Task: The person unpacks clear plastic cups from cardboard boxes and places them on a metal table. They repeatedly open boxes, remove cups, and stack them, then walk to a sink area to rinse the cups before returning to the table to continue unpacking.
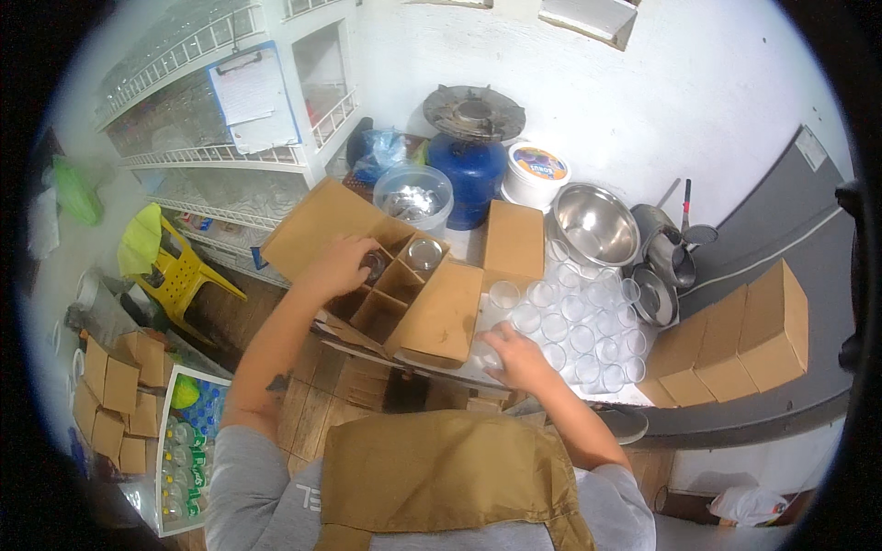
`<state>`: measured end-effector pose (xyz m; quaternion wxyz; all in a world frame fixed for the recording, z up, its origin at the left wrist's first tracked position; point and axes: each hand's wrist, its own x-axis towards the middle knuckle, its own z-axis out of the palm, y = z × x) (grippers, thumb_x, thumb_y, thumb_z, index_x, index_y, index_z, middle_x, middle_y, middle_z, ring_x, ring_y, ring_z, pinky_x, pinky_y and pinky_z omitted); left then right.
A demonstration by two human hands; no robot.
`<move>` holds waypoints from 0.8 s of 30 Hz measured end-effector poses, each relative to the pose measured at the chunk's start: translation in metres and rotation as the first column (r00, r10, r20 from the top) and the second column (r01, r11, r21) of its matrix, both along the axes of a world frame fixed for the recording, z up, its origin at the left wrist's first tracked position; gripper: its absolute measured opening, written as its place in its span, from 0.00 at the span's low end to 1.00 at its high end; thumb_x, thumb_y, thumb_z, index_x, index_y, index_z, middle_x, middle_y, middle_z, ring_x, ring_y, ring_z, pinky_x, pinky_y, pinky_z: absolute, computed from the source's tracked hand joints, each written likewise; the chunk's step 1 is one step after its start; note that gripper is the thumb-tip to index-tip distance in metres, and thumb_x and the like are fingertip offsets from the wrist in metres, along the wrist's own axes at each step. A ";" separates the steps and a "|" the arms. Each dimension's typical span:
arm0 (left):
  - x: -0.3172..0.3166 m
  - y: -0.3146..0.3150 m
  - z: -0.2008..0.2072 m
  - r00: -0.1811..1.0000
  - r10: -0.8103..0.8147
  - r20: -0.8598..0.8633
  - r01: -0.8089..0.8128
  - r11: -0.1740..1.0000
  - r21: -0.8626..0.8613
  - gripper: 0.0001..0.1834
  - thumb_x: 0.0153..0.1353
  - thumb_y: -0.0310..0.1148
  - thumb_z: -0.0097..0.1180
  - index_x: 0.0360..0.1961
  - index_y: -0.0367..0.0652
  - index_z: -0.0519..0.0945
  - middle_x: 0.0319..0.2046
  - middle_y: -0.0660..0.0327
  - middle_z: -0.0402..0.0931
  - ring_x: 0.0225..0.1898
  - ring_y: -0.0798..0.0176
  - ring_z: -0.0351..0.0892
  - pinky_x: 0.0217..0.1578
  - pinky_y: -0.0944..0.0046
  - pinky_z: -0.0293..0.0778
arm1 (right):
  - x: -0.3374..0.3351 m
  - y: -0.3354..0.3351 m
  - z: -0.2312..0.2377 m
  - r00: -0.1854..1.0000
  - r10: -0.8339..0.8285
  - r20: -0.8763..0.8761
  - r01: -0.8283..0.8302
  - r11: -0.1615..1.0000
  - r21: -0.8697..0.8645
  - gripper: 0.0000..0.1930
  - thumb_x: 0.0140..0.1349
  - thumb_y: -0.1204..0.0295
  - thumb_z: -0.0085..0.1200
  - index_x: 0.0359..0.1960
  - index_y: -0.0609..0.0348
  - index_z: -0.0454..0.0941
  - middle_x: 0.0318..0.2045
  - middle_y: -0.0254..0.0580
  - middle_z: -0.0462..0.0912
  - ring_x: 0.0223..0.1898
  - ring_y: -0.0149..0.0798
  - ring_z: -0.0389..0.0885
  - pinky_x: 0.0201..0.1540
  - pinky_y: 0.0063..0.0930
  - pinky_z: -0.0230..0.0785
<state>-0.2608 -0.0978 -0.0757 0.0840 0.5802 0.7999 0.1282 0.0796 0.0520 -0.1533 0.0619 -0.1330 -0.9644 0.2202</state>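
An open cardboard box with cardboard dividers stands in front of me. One compartment at its far right holds a clear glass. My left hand reaches over the box's left side, its fingers closed round the rim of another glass in a compartment. The nearer compartments look dark inside. Right of the box, my right hand grips a clear glass at the table's near edge. Beside that hand, several clear glasses stand close together on the white tabletop.
Behind the box are a clear tub, a blue gas cylinder with a burner and a white bucket. Steel bowl and pans stand far right. Cardboard cartons line the right edge. White shelving rises at left.
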 end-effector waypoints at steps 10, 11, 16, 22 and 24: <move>-0.012 0.027 0.017 0.994 -0.106 0.008 0.104 0.948 -0.300 0.39 0.41 0.41 0.72 0.58 0.48 0.75 0.50 0.50 0.78 0.54 0.44 0.75 0.55 0.50 0.72 | -0.020 0.020 -0.054 0.990 -0.125 0.060 0.089 0.904 0.418 0.33 0.41 0.66 0.71 0.52 0.45 0.71 0.51 0.44 0.71 0.54 0.49 0.69 0.49 0.44 0.61; -0.011 0.029 0.016 0.995 -0.099 -0.015 0.090 0.952 -0.294 0.38 0.41 0.42 0.72 0.57 0.47 0.76 0.49 0.49 0.79 0.53 0.44 0.76 0.54 0.49 0.73 | -0.022 0.019 -0.048 0.988 -0.140 0.058 0.102 0.898 0.428 0.32 0.42 0.66 0.71 0.52 0.46 0.71 0.51 0.45 0.71 0.54 0.49 0.69 0.49 0.45 0.61; -0.005 0.016 0.024 0.992 -0.074 -0.105 0.049 0.973 -0.224 0.33 0.41 0.46 0.72 0.50 0.44 0.81 0.45 0.48 0.81 0.48 0.47 0.79 0.50 0.51 0.74 | -0.084 0.008 0.052 0.915 -0.078 -0.395 0.155 0.974 0.167 0.24 0.46 0.70 0.67 0.48 0.53 0.74 0.47 0.46 0.74 0.48 0.53 0.74 0.48 0.47 0.68; -0.009 -0.021 0.103 0.994 -0.026 0.109 0.006 0.984 0.176 0.31 0.42 0.43 0.72 0.49 0.41 0.81 0.43 0.54 0.83 0.42 0.52 0.83 0.44 0.58 0.77 | -0.179 0.023 0.077 0.997 0.044 -0.060 -0.020 0.932 0.361 0.26 0.50 0.71 0.62 0.53 0.50 0.72 0.42 0.43 0.82 0.48 0.48 0.79 0.49 0.43 0.69; -0.015 -0.058 0.112 0.895 -0.009 0.445 -0.177 0.910 0.374 0.33 0.46 0.41 0.72 0.53 0.39 0.77 0.47 0.54 0.80 0.44 0.54 0.83 0.47 0.58 0.78 | -0.195 0.023 0.073 0.997 0.034 0.065 -0.060 0.895 0.442 0.27 0.49 0.72 0.62 0.54 0.49 0.71 0.41 0.42 0.83 0.49 0.47 0.79 0.50 0.43 0.68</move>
